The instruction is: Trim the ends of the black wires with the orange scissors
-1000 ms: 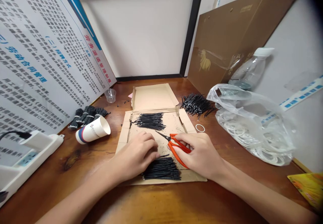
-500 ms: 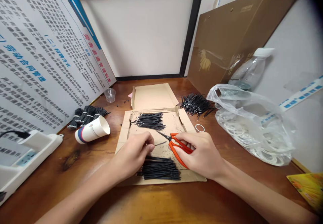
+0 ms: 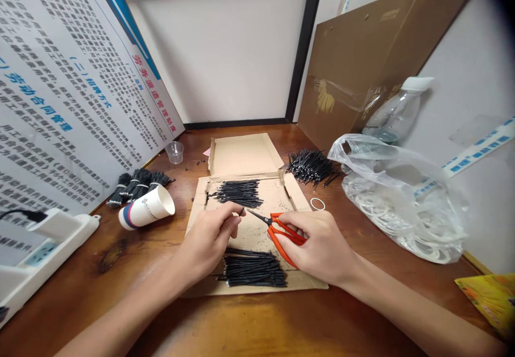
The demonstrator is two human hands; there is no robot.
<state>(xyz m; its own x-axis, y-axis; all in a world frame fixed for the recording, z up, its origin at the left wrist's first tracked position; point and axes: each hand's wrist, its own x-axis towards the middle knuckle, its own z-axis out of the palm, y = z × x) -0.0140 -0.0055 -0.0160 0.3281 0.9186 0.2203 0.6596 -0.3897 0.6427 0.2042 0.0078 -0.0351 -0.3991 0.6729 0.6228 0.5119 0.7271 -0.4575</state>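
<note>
The opened cardboard box [image 3: 245, 156] lies with its lid folded away at the far side; its base carries a far row of black strips [image 3: 239, 193], a near row of black strips [image 3: 255, 269] and scattered dark specks. Right of the box sits a clear plastic bag [image 3: 372, 188] full of white rings [image 3: 426, 239]; behind the bag, farther from the box, stands a capped bottle [image 3: 396, 108], its contents hard to make out. Left of the box, a paper cup [image 3: 147, 208] lies on its side, mouth toward the box; beyond its far left corner is a small clear cup [image 3: 175, 152].

The right hand [image 3: 322, 239], over the box's right edge, curls around orange-handled snips [image 3: 269, 221], tips pointing leftward. Above the box's left half, the left hand [image 3: 215, 233] is bent inward, thumb and forefinger pinching a dark strip [image 3: 242, 212] just beside those tips.
</note>
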